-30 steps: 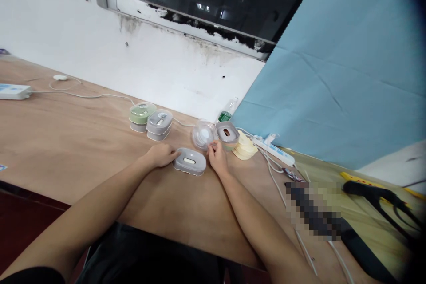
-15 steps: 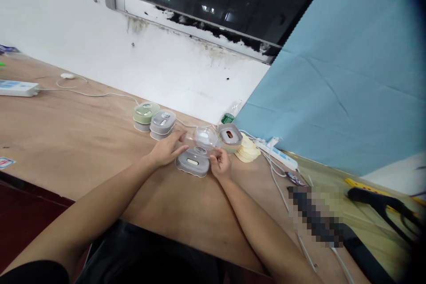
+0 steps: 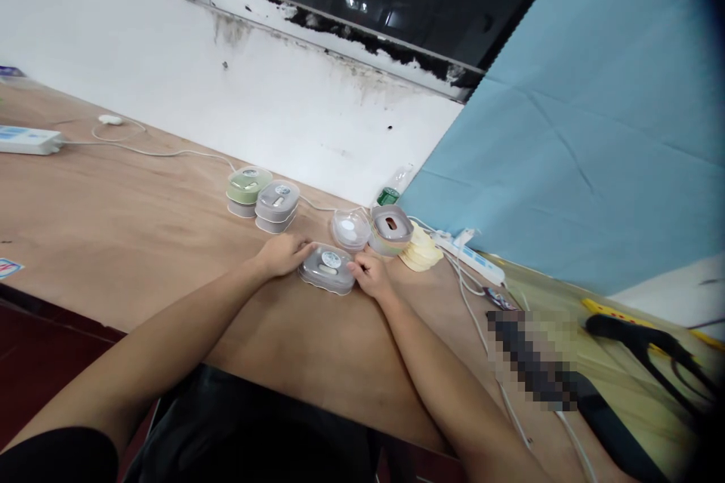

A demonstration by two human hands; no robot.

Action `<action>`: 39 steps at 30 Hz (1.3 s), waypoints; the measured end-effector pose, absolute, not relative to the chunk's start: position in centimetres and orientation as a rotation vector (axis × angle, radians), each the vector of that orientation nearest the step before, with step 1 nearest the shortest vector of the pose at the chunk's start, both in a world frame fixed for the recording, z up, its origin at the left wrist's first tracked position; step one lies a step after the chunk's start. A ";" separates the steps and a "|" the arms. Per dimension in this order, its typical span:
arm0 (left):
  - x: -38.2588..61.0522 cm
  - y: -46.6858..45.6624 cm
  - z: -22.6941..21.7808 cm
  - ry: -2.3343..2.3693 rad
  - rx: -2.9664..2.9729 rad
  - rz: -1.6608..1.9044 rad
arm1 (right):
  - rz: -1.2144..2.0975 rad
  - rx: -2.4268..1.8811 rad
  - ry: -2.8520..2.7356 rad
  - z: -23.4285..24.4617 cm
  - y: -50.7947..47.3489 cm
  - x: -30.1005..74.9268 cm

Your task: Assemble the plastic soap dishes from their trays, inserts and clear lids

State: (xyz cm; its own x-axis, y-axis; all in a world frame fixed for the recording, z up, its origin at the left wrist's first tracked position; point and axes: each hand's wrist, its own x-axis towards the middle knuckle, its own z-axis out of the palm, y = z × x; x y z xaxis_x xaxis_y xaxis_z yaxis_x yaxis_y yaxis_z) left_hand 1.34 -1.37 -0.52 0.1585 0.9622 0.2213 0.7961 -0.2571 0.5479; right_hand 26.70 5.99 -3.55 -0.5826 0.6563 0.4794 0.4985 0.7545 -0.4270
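Observation:
In front of me on the table stands a grey oval plastic box [image 3: 322, 283] with a slot in its top. A clear plastic lid [image 3: 331, 258] with a round label sits over it. My left hand [image 3: 282, 255] grips the left side of the lid, its fingers bent around the edge. At the right side, my right hand [image 3: 371, 275] holds the lid with closed fingers. Just behind are a stack of clear lids [image 3: 350, 229] and several nested grey box parts [image 3: 392, 229]. Cream-coloured pieces [image 3: 420, 250] lie stacked beside them.
Back left stand a green lidded box [image 3: 249, 185] and a grey lidded box [image 3: 277, 200], both stacked on grey ones. A plastic bottle [image 3: 390, 193] lies by the wall. Power strips [image 3: 473, 262] and white cables run along the table. Black-handled tools [image 3: 640, 347] lie at the right.
The clear lid, held above the grey box before, has come down over it. Both hands have moved with it to the box's sides.

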 end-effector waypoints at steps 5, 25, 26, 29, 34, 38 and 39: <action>2.0 -1.1 -1.3 1.760 2.109 0.778 | 0.485 -0.916 -2.328 -3.4 6.5 26.7; 0.5 -0.3 -1.2 1.419 2.237 0.909 | 0.836 -1.002 -2.143 -4.2 7.0 27.0; 0.5 -0.4 -1.1 1.410 2.221 0.888 | 0.802 -0.991 -2.161 -4.1 7.0 26.9; 0.3 -0.5 -0.8 1.426 2.178 0.843 | 0.751 -0.963 -2.207 -4.0 6.9 26.8; 0.0 -0.4 -1.0 1.457 2.203 0.815 | 0.750 -0.960 -2.219 -4.0 6.8 26.8; 0.0 -0.3 -1.3 1.491 2.220 0.802 | 0.701 -0.961 -2.257 -4.0 6.8 26.8; 0.0 -0.3 -1.3 1.485 2.228 0.809 | 0.689 -0.964 -2.261 -4.0 6.8 26.7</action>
State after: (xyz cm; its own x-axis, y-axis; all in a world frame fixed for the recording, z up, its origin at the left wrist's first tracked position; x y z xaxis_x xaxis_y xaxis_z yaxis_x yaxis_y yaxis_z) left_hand -0.01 -0.26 -1.34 0.2902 0.9186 0.2682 0.7232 -0.3941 0.5671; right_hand 26.75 6.84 -3.96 -0.5702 0.7625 0.3057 0.4624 0.6054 -0.6478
